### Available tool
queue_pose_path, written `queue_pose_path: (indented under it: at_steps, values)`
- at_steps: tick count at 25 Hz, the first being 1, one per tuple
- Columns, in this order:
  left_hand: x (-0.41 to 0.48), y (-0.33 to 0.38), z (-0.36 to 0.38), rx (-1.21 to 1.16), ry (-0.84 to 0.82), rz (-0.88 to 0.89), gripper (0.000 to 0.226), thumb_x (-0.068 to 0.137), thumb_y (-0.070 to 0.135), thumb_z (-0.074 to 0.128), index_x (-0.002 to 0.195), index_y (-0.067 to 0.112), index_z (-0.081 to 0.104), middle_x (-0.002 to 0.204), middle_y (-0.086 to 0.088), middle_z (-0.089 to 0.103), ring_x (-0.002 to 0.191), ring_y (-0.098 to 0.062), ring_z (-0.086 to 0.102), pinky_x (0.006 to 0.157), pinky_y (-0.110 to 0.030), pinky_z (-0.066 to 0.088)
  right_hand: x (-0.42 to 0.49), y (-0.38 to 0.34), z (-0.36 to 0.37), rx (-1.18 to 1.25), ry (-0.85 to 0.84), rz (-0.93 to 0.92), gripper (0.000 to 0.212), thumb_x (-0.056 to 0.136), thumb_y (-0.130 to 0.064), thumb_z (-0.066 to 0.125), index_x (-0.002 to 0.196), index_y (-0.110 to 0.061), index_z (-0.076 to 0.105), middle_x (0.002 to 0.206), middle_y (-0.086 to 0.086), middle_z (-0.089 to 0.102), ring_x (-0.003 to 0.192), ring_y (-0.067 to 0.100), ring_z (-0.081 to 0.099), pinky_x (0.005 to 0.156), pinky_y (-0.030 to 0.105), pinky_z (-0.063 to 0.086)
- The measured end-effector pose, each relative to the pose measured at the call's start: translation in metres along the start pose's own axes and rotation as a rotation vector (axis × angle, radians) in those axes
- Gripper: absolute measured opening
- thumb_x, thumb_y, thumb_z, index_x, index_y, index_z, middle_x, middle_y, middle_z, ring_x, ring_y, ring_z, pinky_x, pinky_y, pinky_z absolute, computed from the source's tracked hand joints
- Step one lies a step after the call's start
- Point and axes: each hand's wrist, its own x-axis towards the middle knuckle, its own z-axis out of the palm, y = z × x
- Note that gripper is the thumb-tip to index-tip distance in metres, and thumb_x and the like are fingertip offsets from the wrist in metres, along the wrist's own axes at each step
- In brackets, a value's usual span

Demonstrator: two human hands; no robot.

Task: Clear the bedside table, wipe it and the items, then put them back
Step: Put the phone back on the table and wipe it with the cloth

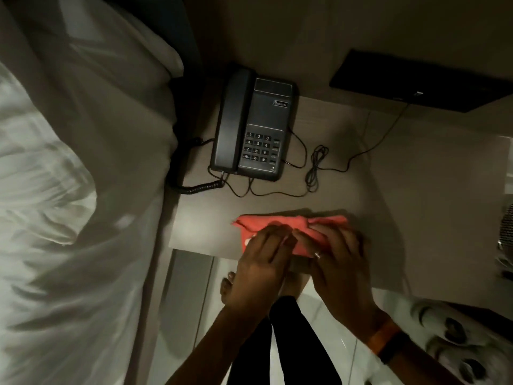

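A folded pink-red cloth (280, 221) lies near the front edge of the pale wooden bedside table (416, 204). My left hand (262, 263) and my right hand (337, 262) both rest on the cloth, fingers pressing and pinching its folds. A black corded telephone (254, 126) stands at the table's back left, handset in its cradle. Its thin cable (316, 168) loops over the table top behind the cloth.
The bed with white sheets (69, 190) runs along the left side of the table. A black panel (422, 79) sits on the wall at the back right. A patterned white fabric (458, 343) lies at lower right. White floor tiles and my feet show below.
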Motion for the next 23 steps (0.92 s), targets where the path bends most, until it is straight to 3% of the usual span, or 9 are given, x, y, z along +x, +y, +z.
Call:
queue_pose_path:
  at_steps: [3,5,8,11,13,16,19,23]
  values:
    - [0.001,0.023,0.035,0.063,-0.201,-0.005,0.064,0.099,0.040,0.055,0.157,0.019,0.037,0.167,-0.012,0.032,0.156,-0.039,0.022,0.122,-0.057,0.029,-0.038,0.031,0.006,-0.111,-0.156,0.153,0.050,0.101,-0.035,0.036,0.149,-0.031,0.049,0.156,0.012,0.049,0.144,0.042,0.044,0.112,0.067,0.035]
    - [0.001,0.025,0.051,0.145,-0.309,-0.006,0.076,0.101,0.043,0.053,0.164,0.020,0.018,0.173,-0.010,0.011,0.157,-0.036,-0.003,0.127,-0.059,0.014,-0.044,0.036,0.012,-0.133,-0.295,0.173,0.055,0.098,-0.035,0.036,0.152,-0.028,0.044,0.163,0.016,0.038,0.151,0.042,0.034,0.112,0.075,0.032]
    - [-0.002,0.023,0.051,0.152,-0.255,-0.044,0.076,0.104,0.046,0.049,0.164,0.018,0.013,0.173,-0.008,0.004,0.157,-0.031,-0.011,0.130,-0.054,0.006,-0.030,0.026,0.011,-0.086,-0.257,0.133,0.056,0.104,-0.045,0.032,0.159,-0.032,0.032,0.171,0.010,0.023,0.159,0.035,0.019,0.120,0.071,0.023]
    - [-0.009,0.022,0.016,0.064,-0.002,-0.183,0.065,0.108,0.046,0.026,0.163,0.018,0.008,0.172,-0.007,0.001,0.160,-0.027,-0.006,0.131,-0.048,0.002,0.005,-0.012,-0.007,0.032,-0.121,0.027,0.055,0.106,-0.046,0.031,0.160,-0.035,0.026,0.172,0.003,0.018,0.160,0.026,0.014,0.124,0.065,0.018]
    - [-0.019,0.010,-0.025,0.048,0.227,-0.308,0.060,0.109,0.043,0.019,0.162,0.014,0.016,0.171,-0.012,0.015,0.160,-0.029,0.009,0.130,-0.049,0.009,0.040,-0.057,-0.020,0.051,-0.063,-0.138,0.055,0.107,-0.043,0.031,0.161,-0.038,0.021,0.172,0.004,0.016,0.159,0.026,0.018,0.124,0.062,0.022]
    - [-0.049,-0.019,-0.102,0.107,0.529,-0.544,0.057,0.108,0.032,0.032,0.159,0.006,0.030,0.167,-0.017,0.028,0.158,-0.031,0.020,0.130,-0.050,0.015,0.081,-0.148,-0.041,0.199,0.031,-0.385,0.052,0.107,-0.038,0.039,0.158,-0.033,0.032,0.170,0.009,0.021,0.158,0.026,0.021,0.125,0.050,0.026]
    - [-0.100,-0.048,-0.176,0.141,0.768,-0.744,0.059,0.108,0.030,0.038,0.160,0.005,0.027,0.168,-0.017,0.026,0.159,-0.031,0.019,0.130,-0.050,0.015,0.102,-0.249,-0.054,0.402,0.085,-0.582,0.046,0.107,-0.036,0.041,0.151,-0.027,0.046,0.166,0.012,0.030,0.153,0.027,0.030,0.124,0.045,0.030]
    - [-0.209,-0.095,-0.242,0.196,1.116,-1.037,0.058,0.108,0.029,0.044,0.159,0.005,0.030,0.168,-0.017,0.027,0.158,-0.032,0.021,0.128,-0.050,0.020,0.085,-0.394,-0.043,0.580,-0.079,-0.826,0.046,0.106,-0.035,0.046,0.150,-0.024,0.048,0.160,0.009,0.038,0.143,0.024,0.043,0.117,0.039,0.043]
